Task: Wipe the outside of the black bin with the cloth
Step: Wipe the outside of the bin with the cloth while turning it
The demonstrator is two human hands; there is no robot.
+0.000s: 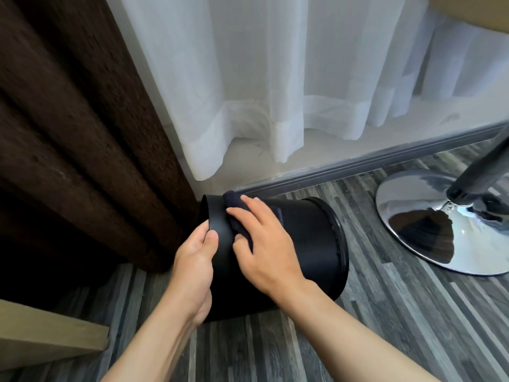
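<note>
- We grip the open rim of the black bin [303, 244] with our left hand [194, 260]: the thumb lies curled against the outer rim edge, and the fingers pass out of view inside the opening.
- We lay our right hand [264, 244] on the upper side wall of the bin, just to the right of the left hand. The fingers are extended and slightly spread, pressing flat rather than curling.
- The dark cloth [237, 216] sits under the right fingers, bunched between them and the bin wall. Part of it protrudes beyond the fingertips, close to the rim.
- The bin lies tipped on its side beneath both hands. Its open end faces the left hand; its base points away to the right of the right hand.
- The bin rests on a grey striped plank floor [385, 326], which extends beneath and around both forearms.
- A brown curtain [68, 119] hangs to the left of the left hand, reaching the floor.
- A white sheer curtain [261, 78] hangs beyond the hands, above a grey baseboard [358, 164].
- A chrome round base [440, 224] with a dark pole stands well to the right of the right hand.
- A light wooden edge [49, 332] lies to the lower left of the left forearm.
</note>
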